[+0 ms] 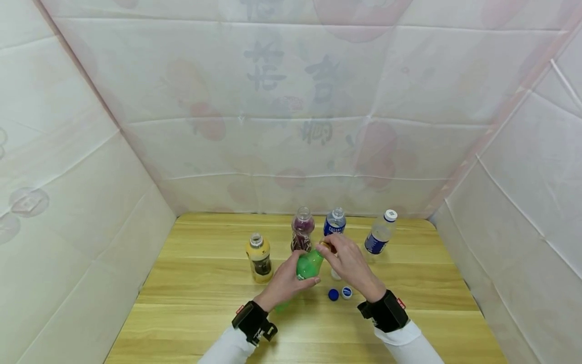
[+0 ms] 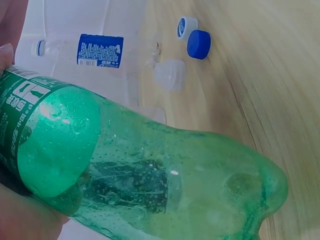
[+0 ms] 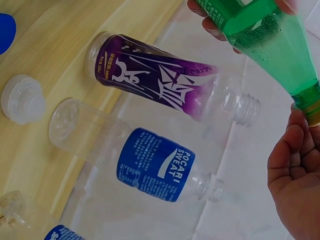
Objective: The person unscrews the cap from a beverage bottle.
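A clear green plastic bottle (image 1: pixel 309 265) is held tilted above the table, its neck toward the right. My left hand (image 1: pixel 287 279) grips it round the green label, and its lower end shows large in the left wrist view. With thumb and fingertips, my right hand (image 1: pixel 349 260) pinches the yellow-orange cap (image 3: pixel 313 113) on the bottle's neck. Drops cling inside the green bottle wall. Below the right hand lie a blue cap (image 1: pixel 333 294), a white cap with a blue mark (image 1: pixel 347 292) and a translucent cap (image 3: pixel 22 99).
Behind the hands stand an uncapped purple-label bottle (image 1: pixel 302 230) and an uncapped Pocari Sweat bottle (image 3: pixel 156 165). An uncapped yellow bottle (image 1: pixel 259 259) stands left. At the right is a blue-label bottle (image 1: pixel 381 233) with a white cap. Pale cloth walls (image 1: pixel 291 151) enclose the wooden table (image 1: pixel 191 283).
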The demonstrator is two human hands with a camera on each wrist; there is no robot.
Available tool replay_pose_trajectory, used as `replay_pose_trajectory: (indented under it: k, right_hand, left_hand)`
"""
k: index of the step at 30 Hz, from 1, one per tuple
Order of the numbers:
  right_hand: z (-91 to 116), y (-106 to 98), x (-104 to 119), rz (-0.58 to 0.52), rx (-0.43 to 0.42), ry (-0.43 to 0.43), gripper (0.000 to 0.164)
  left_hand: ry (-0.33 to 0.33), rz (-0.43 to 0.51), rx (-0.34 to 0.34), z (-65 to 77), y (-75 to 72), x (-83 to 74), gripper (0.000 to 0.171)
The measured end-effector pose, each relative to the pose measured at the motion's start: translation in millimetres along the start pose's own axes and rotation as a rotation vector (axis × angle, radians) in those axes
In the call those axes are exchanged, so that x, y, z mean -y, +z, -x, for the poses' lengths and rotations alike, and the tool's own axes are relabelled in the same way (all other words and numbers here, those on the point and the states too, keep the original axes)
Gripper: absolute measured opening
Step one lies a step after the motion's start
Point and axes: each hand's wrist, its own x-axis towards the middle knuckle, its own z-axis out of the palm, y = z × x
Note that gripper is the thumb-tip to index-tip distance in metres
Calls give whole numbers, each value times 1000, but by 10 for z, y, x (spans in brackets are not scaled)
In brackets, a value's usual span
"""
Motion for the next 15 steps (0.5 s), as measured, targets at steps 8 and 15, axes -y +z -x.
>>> replay_pose_trajectory:
  k: [8, 15]
  right_hand:
    - [4, -13, -7, -2, 19, -17, 11]
    - [-5, -27, -35, -26, 30, -43, 8]
  left_hand:
    - [-15, 31, 37, -3, -26, 8, 74]
    - [-22, 47, 56, -9, -35, 14, 75]
